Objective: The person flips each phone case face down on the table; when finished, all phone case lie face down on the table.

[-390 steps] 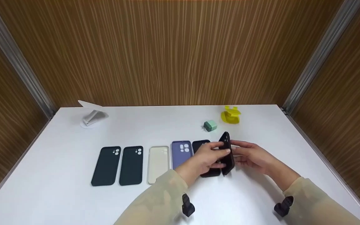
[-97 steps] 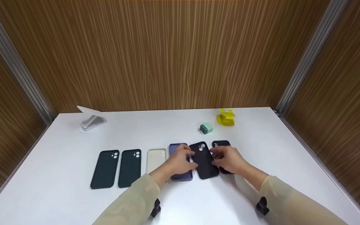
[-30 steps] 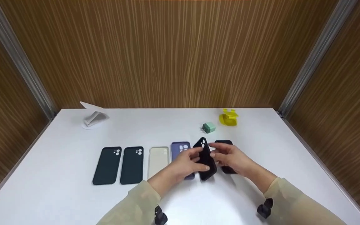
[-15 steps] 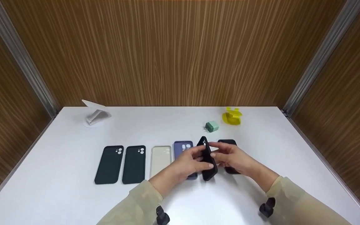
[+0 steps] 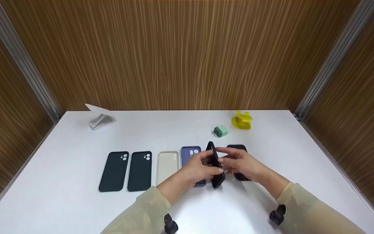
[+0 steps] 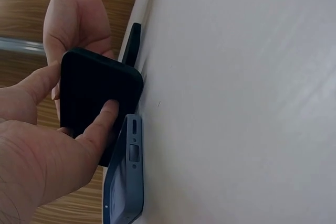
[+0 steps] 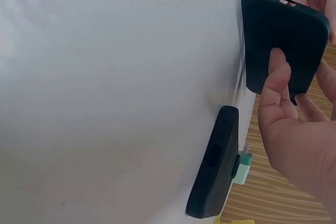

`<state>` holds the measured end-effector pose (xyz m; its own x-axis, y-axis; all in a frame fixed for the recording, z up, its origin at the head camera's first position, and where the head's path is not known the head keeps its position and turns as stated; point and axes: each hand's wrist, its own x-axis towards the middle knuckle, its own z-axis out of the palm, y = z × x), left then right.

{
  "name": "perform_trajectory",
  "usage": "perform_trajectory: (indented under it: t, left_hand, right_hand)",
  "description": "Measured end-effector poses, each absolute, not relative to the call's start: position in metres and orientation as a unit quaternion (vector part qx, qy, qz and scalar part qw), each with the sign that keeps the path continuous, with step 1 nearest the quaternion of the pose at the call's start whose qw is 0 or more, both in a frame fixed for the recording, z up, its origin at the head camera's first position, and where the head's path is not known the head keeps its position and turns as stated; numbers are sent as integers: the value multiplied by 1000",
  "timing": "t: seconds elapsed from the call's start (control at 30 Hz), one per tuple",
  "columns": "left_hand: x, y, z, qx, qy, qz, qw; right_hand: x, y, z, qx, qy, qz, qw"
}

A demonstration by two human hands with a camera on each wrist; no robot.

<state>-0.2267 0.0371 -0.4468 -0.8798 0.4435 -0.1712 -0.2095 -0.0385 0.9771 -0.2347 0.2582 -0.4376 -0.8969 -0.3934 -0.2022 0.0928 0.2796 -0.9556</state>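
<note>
A black phone case (image 5: 216, 165) stands on its long edge just above the white table (image 5: 271, 143), pinched between both hands. My left hand (image 5: 200, 164) grips its left face, with the thumb on the back and fingers curled round the edge (image 6: 105, 116). My right hand (image 5: 231, 161) holds the other face with its fingertips (image 7: 275, 72). A purple case (image 5: 190, 151) lies flat behind the left hand, and a second black case (image 5: 237, 148) lies flat under the right hand. In the wrist views the held case (image 6: 97, 93) (image 7: 281, 40) shows as a dark rounded slab.
A cream case (image 5: 167, 164) and two dark green cases (image 5: 140, 170) (image 5: 114, 171) lie in a row to the left. A white folding stand (image 5: 98, 118), a green charger (image 5: 221, 131) and a yellow stand (image 5: 241, 120) sit near the back edge. Wooden walls enclose the table.
The black case lay flat between the purple and second black cases three seconds ago. Both hands have lifted and tipped it, and over the last second it has turned fully onto its edge.
</note>
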Motion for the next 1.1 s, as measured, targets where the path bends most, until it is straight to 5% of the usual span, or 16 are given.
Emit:
perform_trajectory:
  t: [1.1]
  left_hand:
    - [-219,42,-438,44,628,743,228]
  right_hand:
    - [-236,256,-442,-110,771,-599,184]
